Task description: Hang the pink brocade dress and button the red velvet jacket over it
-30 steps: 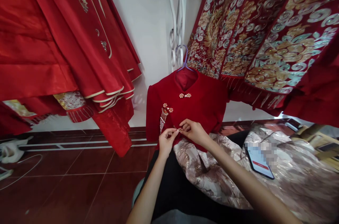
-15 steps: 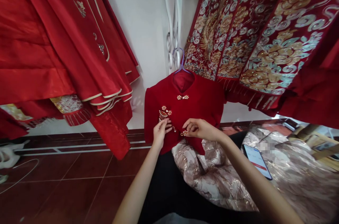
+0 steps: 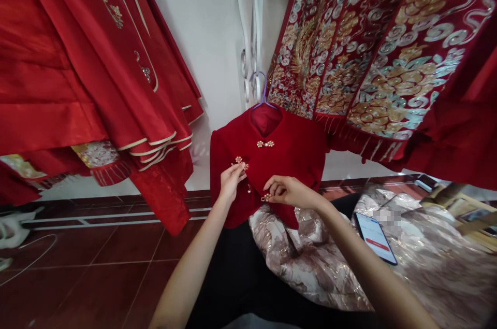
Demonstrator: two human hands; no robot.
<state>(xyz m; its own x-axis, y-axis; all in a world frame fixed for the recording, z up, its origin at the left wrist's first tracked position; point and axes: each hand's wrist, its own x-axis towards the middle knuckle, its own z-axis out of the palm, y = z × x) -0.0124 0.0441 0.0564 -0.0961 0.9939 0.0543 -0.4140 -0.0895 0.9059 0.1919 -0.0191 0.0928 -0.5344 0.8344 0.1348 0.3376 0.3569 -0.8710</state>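
A short dark-red velvet jacket [image 3: 295,137] hangs on a purple hanger [image 3: 264,96] in front of me. A gold flower clasp [image 3: 265,144] is fastened near its collar. My left hand [image 3: 231,182] is closed at the jacket's left front, its thumb and fingers pinching a tasselled brooch that they mostly cover. One dangling bead [image 3: 249,190] of it shows below the fingertips. Gold flower pieces [image 3: 238,159] stand just above these fingers. Lower right, my right hand [image 3: 289,192] pinches a gold flower clasp [image 3: 266,198] with a loop at the jacket's front edge.
Red garments [image 3: 155,101] hang at the left, and an embroidered red skirt [image 3: 365,59] with fringe hangs at the right. Shiny patterned fabric [image 3: 310,261] lies at the lower right with a lit phone [image 3: 376,238] on it. A white metal stand [image 3: 254,23] rises behind the jacket.
My left hand has moved slightly up and left over the fan-shaped brooch, which showed above the fingers before. My right hand keeps its pinch on the clasp. The view has shifted a little.
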